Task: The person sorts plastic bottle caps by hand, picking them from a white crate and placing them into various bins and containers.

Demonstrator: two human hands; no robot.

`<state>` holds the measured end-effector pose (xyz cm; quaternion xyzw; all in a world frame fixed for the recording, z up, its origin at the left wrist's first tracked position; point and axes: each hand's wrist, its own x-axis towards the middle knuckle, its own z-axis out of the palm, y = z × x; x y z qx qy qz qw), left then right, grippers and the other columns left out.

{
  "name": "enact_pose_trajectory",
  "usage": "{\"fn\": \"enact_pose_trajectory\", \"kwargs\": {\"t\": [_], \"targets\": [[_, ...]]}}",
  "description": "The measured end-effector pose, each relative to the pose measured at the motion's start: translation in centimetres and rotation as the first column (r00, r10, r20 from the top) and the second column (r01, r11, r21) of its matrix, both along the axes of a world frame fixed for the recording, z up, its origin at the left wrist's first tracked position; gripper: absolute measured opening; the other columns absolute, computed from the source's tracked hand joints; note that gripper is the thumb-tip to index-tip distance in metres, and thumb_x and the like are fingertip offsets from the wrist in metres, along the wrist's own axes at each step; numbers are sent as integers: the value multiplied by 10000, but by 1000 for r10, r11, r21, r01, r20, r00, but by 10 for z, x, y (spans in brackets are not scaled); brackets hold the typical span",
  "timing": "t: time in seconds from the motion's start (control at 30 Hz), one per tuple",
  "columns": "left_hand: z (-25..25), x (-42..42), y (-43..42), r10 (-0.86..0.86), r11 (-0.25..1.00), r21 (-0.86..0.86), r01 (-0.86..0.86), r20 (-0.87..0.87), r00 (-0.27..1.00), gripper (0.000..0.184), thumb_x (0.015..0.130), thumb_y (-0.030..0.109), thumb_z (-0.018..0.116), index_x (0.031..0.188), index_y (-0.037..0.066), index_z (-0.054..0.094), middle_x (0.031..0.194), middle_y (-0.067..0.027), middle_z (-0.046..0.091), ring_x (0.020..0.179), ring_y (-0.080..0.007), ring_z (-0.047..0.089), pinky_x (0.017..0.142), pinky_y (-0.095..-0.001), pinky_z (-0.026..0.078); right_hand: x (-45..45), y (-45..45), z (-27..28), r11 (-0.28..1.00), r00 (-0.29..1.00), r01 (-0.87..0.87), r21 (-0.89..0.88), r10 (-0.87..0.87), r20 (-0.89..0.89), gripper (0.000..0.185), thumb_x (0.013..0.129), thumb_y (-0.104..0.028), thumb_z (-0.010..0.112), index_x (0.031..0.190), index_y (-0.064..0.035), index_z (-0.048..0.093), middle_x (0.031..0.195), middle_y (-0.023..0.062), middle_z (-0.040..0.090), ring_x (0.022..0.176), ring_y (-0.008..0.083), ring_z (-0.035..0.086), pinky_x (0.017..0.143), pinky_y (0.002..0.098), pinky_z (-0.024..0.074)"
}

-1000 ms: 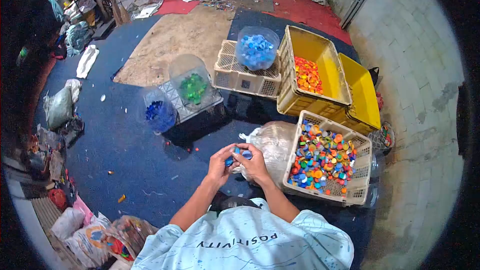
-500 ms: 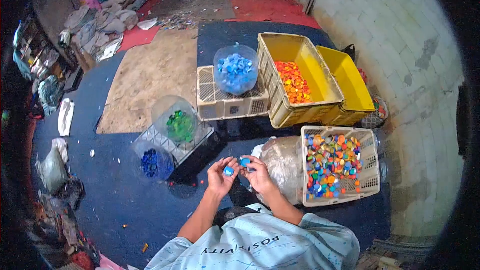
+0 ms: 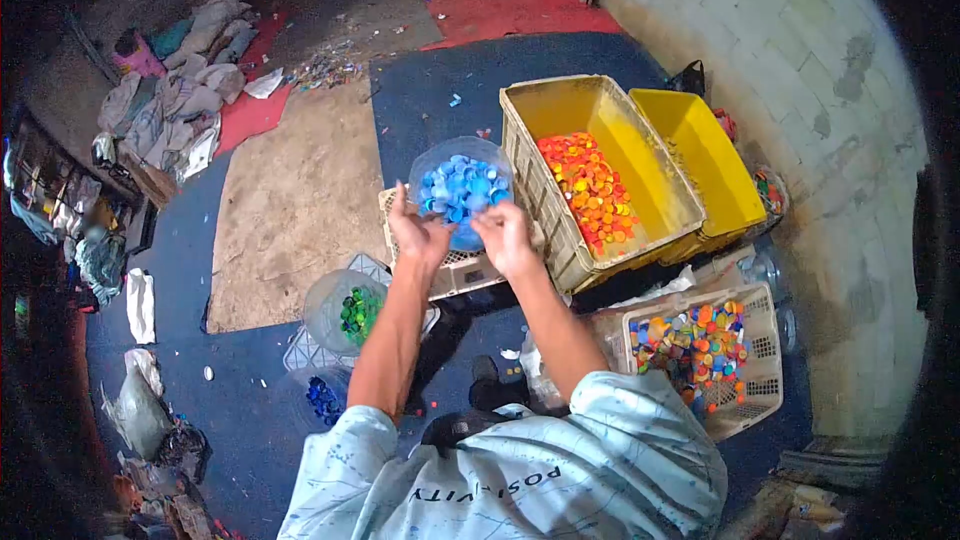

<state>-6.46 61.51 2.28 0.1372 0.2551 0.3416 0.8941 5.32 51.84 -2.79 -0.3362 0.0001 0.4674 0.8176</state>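
Observation:
A clear round tub of light blue bottle caps (image 3: 463,184) stands on an upturned cream crate (image 3: 400,208). Both of my hands reach to its near rim. My left hand (image 3: 420,237) is at the rim's left, open, fingers apart and no cap seen in it. On the right, my right hand (image 3: 508,240) has its fingers bent toward the caps. Its fingertips are blurred against the blue, so whether they hold a cap is unclear. A tub of green caps (image 3: 358,316) sits left of my left forearm, with a tub of dark blue caps (image 3: 323,400) nearer me, partly hidden by my arm.
A yellow crate (image 3: 645,195) with orange and red caps stands to the right, with another yellow crate (image 3: 700,155) beside it. Nearer me is a cream basket (image 3: 765,345) of mixed caps. Sacks (image 3: 190,90) lie far left; a block wall (image 3: 800,70) runs along the right.
My hands have moved forward from close to my body to the light blue tub. The blue caps seen in both hands before can no longer be made out. The view has shifted slightly.

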Motion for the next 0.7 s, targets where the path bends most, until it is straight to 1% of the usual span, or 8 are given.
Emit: {"fn": "enact_pose_trajectory", "kwargs": {"t": [0.07,0.2,0.3,0.47,0.5,0.53,0.6,0.7], "targets": [[40,-3,-14,116,988,-64,-138,-271,956,796,826,517,571,1350,-10,287,1309,-222,427,1280,-404,343,1031,-675,197,1,6,1,968,982,114,-224,-76,173,258,710,-114,560,958,-96,495,922,46,541,888,210,518,897,452,363],[-4,-57,-47,90,993,-65,-98,-123,988,458,859,440,565,1065,35,515,1132,-129,510,1108,-309,441,993,-607,326,-39,-62,-15,936,951,157,-316,-57,305,556,764,-166,561,1294,-137,397,1115,15,493,906,145,520,760,351,405],[46,-98,-107,93,996,-10,-92,84,992,302,904,350,545,768,81,543,639,-6,452,660,-174,480,798,-513,492,-91,-139,-75,811,944,128,-571,77,321,443,762,-164,602,1192,-95,524,1056,40,557,911,155,544,726,318,435],[144,-176,-221,-139,870,484,-95,426,894,317,955,317,415,714,114,451,576,-13,394,529,-141,390,801,-462,472,-203,-274,-119,699,898,86,-710,254,359,480,748,-181,676,1172,-12,528,1107,131,606,1030,219,580,877,322,458],[157,-193,-239,-221,814,570,-115,486,845,346,950,386,442,726,125,472,568,-7,400,525,-133,405,798,-486,466,-217,-300,-170,796,886,103,-597,200,419,462,756,-169,687,1160,-8,529,1126,149,601,1053,230,580,871,332,467],[169,-214,-263,-259,844,526,-102,567,782,374,930,454,487,737,133,488,571,-10,410,551,-145,447,764,-508,471,-237,-322,-162,820,702,274,-502,186,687,420,764,-130,677,1151,-29,546,1091,123,598,1002,206,583,843,322,477],[185,-240,-289,-470,777,616,-127,702,535,424,918,449,527,722,73,532,603,-42,479,609,-189,492,692,-540,493,-272,-360,-131,807,585,386,-448,162,795,386,777,-88,667,1146,-44,559,1063,102,596,957,187,586,822,313,487],[216,-258,-333,-536,819,563,-114,820,200,401,901,335,590,626,50,526,511,-59,493,476,-166,505,606,-386,541,-292,-394,-82,745,809,334,-578,88,581,380,794,-79,659,1154,-29,550,1085,117,598,972,199,585,839,316,484]]}}
